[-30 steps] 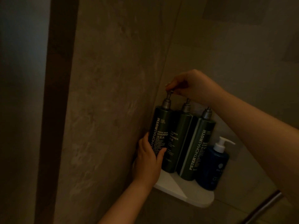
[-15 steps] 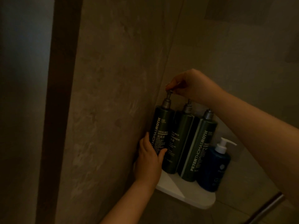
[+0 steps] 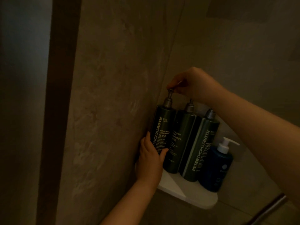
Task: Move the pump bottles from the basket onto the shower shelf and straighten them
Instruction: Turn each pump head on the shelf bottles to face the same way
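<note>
Clearly, both hands grip the "PETERTHOMASROTH MEGA-RICH SHAMPOO" bottle (image 3: 162, 127).

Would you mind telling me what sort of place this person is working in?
Most likely a shower stall in a bathroom. A white corner shelf is fixed where two stone-look walls meet, and it carries three dark green pump bottles, one labelled shampoo, plus a blue pump bottle.

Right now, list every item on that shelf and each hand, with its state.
Shampoo bottle: upright, held by both hands.
Body cleanser bottle: upright, free.
Third dark green pump bottle: upright, free.
Blue pump bottle: upright, white pump up.
Left hand: gripping the shampoo bottle's body.
Right hand: pinching its pump head.
Corner shelf: holding four bottles.
</note>
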The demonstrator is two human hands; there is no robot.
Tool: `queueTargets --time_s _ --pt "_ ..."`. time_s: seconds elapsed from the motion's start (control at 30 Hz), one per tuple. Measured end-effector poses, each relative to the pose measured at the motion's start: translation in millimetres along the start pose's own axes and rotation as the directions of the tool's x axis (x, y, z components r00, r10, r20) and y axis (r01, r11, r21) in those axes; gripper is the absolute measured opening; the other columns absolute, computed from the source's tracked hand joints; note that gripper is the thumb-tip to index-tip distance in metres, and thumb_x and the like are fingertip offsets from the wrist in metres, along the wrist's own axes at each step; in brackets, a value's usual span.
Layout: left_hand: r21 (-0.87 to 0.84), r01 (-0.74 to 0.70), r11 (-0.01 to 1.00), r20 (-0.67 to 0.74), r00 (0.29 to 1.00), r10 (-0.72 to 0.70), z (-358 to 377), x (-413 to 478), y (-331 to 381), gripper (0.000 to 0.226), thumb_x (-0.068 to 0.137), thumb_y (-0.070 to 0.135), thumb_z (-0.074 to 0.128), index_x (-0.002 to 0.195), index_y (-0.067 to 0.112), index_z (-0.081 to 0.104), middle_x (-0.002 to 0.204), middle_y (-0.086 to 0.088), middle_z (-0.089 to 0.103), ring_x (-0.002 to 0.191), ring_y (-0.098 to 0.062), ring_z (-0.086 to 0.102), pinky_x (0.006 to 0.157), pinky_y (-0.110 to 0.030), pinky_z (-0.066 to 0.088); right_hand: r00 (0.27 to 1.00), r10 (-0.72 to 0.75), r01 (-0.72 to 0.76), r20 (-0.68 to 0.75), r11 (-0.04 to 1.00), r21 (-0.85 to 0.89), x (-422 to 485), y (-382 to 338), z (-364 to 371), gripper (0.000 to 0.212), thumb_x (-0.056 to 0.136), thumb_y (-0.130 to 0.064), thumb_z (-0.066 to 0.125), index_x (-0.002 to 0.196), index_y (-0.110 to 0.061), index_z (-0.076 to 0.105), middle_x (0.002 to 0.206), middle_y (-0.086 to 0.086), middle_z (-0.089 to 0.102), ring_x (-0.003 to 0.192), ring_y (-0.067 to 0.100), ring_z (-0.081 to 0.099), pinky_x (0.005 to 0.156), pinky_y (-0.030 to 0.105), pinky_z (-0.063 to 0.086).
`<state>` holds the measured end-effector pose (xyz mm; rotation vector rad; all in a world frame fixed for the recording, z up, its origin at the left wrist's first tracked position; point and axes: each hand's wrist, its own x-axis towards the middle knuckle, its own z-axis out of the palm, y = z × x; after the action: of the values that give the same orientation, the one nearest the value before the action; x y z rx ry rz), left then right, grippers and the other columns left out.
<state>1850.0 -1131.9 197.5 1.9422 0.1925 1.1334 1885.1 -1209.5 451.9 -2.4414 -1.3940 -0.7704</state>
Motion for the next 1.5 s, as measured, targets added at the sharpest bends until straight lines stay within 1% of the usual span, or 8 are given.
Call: queueTargets --time_s 0.13,0.27,0.4,0.6,0.8,1.0,1.17,1.5 --pt "0.009 -0.008 1.0 -0.005 1.0 0.009 0.1 -0.1 -1.5 0.081 0.086 0.037 0.06 0.147 0.012 0.013 0.147 -0.007 0.027 0.131 -0.017 0.034 0.101 -0.023 0.029 1.0 0.009 -0.009 -0.017 1.0 -0.003 -0.5 -0.7 0.1 0.02 0.08 -0.006 0.067 0.091 -0.022 0.074 0.08 -0.012 0.066 0.074 -0.004 0.061 0.064 0.001 0.041" --pt "0.003 -0.021 1.0 -0.008 1.0 0.021 0.2 -1.2 -3.2 0.081 0.086 0.037 0.061 0.147 0.013 0.013 0.147 -0.006 0.027 0.132 -0.016 0.033 0.101 -0.022 0.028 1.0 0.022 -0.022 -0.009 1.0 -0.001 -2.3 -2.6 -0.8 0.019 0.081 -0.008 0.067 0.093 -0.022 0.074 0.085 -0.007 0.07 0.079 0.002 0.064 0.074 0.017 0.05" --pt "0.007 -0.03 1.0 -0.012 0.999 0.031 0.7 -1.0 -4.8 0.082 0.086 0.036 0.062 0.147 0.013 0.013 0.147 -0.006 0.028 0.131 -0.016 0.033 0.103 -0.022 0.028 1.0 0.017 -0.017 -0.023 1.0 0.007 -4.4 -3.9 -1.1 0.018 0.081 -0.008 0.067 0.093 -0.02 0.074 0.09 -0.002 0.072 0.081 0.004 0.065 0.079 0.023 0.052" --pt "0.042 -0.07 0.997 -0.026 0.997 0.071 0.4 -1.1 -3.3 0.081 0.088 0.034 0.06 0.148 0.014 0.008 0.15 -0.007 0.022 0.136 -0.018 0.026 0.109 -0.027 0.023 1.0 0.006 -0.006 -0.029 1.0 0.01 -5.1 -5.0 -0.6 0.016 0.081 -0.009 0.067 0.093 -0.019 0.074 0.088 -0.003 0.071 0.078 0.001 0.063 0.07 0.008 0.045" --pt "0.107 -0.215 0.971 -0.039 0.975 0.22 -2.5 -3.6 -0.2 0.082 0.091 0.025 0.055 0.147 0.021 -0.004 0.154 -0.006 0.009 0.139 -0.015 0.016 0.111 -0.031 0.02 1.0 -0.002 0.002 0.0 1.0 -0.006 -4.7 -4.3 -2.1 0.018 0.082 -0.009 0.066 0.095 -0.019 0.073 0.09 -0.003 0.072 0.082 0.004 0.065 0.077 0.018 0.049" --pt "0.122 -0.205 0.971 -0.046 0.976 0.212 -2.2 -4.2 0.0 0.084 0.089 0.021 0.061 0.147 0.019 0.0 0.152 -0.008 0.015 0.137 -0.019 0.022 0.111 -0.034 0.025 1.0 0.019 -0.019 0.008 1.0 0.008 -4.1 -3.6 -2.3 0.021 0.082 -0.008 0.066 0.095 -0.022 0.073 0.086 -0.008 0.069 0.079 0.0 0.063 0.072 0.011 0.047" --pt "0.194 -0.201 0.96 -0.061 0.974 0.216 -2.6 -5.9 2.9 0.089 0.085 0.02 0.067 0.147 0.015 0.003 0.149 -0.015 0.022 0.135 -0.025 0.029 0.108 -0.037 0.025 1.0 0.002 -0.002 -0.007 1.0 -0.015 -4.5 -6.0 -2.3 0.02 0.081 -0.009 0.067 0.097 -0.019 0.073 0.087 -0.006 0.069 0.078 -0.001 0.06 0.064 -0.002 0.038" --pt "0.216 -0.222 0.951 -0.103 0.963 0.249 -0.3 -5.6 1.3 0.093 0.077 0.017 0.074 0.146 0.012 0.012 0.144 -0.008 0.019 0.13 -0.026 0.036 0.105 -0.04 0.03 1.0 -0.021 0.021 -0.013 1.0 0.006 -6.3 -4.7 -2.9 0.019 0.082 -0.01 0.068 0.099 -0.018 0.073 0.098 0.0 0.073 0.091 0.008 0.066 0.082 0.02 0.048"
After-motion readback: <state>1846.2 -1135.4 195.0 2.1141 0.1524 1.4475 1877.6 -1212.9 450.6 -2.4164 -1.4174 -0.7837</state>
